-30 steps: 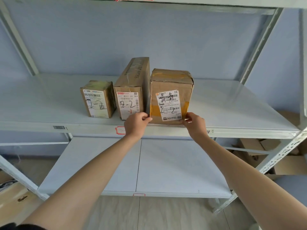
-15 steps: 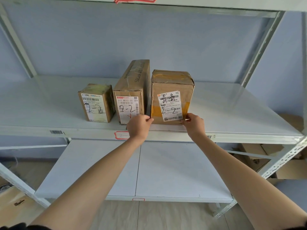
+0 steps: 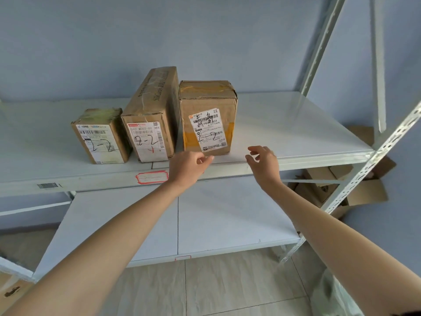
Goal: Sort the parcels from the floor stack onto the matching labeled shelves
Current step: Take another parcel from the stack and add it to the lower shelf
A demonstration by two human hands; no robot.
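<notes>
Shelf: three "2-2" parcels side by side, small, long, taped; left hand and right hand just before it, grip released, holding nothing.

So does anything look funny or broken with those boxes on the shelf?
Mostly tidy: all three stand upright in a row, each marked 2-2. The right box looks battered, with a crumpled top and wrinkled yellow tape. The middle box is turned slightly, so it is not square with the others. Nothing has spilled.
</notes>
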